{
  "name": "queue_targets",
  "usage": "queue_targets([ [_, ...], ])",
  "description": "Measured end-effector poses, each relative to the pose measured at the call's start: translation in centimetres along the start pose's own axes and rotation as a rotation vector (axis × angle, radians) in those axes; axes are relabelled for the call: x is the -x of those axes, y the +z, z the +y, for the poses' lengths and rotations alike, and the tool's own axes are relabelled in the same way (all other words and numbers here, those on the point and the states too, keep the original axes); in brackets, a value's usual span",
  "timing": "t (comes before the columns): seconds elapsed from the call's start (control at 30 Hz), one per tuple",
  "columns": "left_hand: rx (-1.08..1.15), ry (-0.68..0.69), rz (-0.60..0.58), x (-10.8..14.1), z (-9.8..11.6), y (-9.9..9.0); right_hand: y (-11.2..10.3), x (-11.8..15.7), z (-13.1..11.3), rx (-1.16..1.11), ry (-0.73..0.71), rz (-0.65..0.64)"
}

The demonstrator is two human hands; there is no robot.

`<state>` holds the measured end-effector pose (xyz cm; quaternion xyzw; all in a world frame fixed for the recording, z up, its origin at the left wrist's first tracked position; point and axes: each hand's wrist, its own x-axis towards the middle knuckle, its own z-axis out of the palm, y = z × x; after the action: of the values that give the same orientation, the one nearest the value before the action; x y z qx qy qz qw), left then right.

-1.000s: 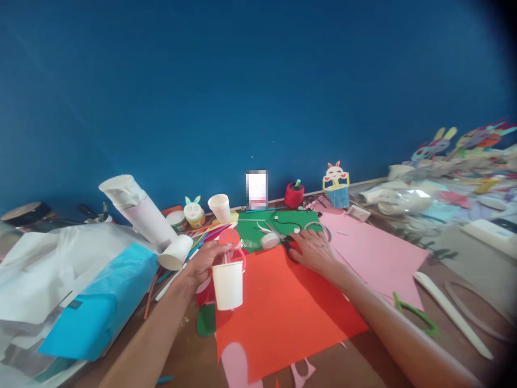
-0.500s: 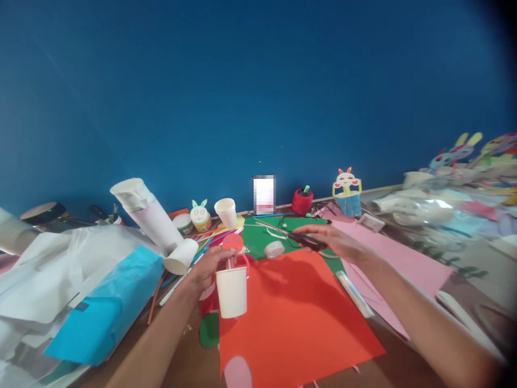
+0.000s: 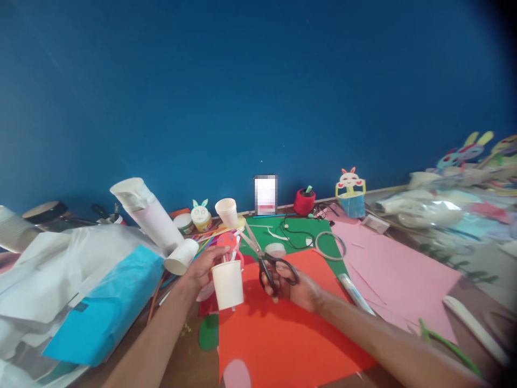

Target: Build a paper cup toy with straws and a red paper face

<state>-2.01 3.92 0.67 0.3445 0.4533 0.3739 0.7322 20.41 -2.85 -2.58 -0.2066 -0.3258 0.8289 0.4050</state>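
A white paper cup (image 3: pixel 228 285) hangs below my left hand (image 3: pixel 204 265), whose fingers pinch the red paper figure (image 3: pixel 227 242) standing out of the cup's top. Its strips run down into the cup. My right hand (image 3: pixel 288 285) has its fingers in the black handles of the scissors (image 3: pixel 258 250). The blades are parted and point up and left, a little right of the red figure. Under both hands lies an orange-red sheet (image 3: pixel 283 334).
Behind are a green sheet (image 3: pixel 299 229), a tape roll (image 3: pixel 275 250) and a grey ring (image 3: pixel 330 246). Pink sheets (image 3: pixel 407 269) lie right. A tipped cup (image 3: pixel 181 256), a blue packet (image 3: pixel 109 307) and white plastic (image 3: pixel 36 280) are left. A blue decorated cup (image 3: pixel 352 205) stands against the wall.
My right hand has lifted the scissors off the green sheet area and brought them nearer and left, with the blades now parted. My left hand and the cup have shifted slightly left and up.
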Motion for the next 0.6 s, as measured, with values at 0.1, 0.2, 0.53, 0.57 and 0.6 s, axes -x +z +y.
queue_targets([
  [0.1,0.050,0.014,0.033,-0.1,0.2,-0.1,0.1,0.2,0.6,-0.018,0.048,0.008],
  [0.2,0.108,-0.026,0.047,-0.4,0.3,-0.4,0.0,0.3,0.7,-0.044,-0.038,0.004],
  [0.53,0.169,-0.116,0.063,-0.1,0.9,-0.3,-0.7,0.8,-1.0,0.171,0.171,-0.095],
  [0.57,0.171,-0.113,0.066,0.0,0.9,-0.2,-0.6,0.8,-0.9,0.184,0.181,-0.106],
  [0.6,0.172,-0.108,0.065,0.1,1.0,-0.1,-0.6,0.7,-0.8,0.195,0.184,-0.109],
])
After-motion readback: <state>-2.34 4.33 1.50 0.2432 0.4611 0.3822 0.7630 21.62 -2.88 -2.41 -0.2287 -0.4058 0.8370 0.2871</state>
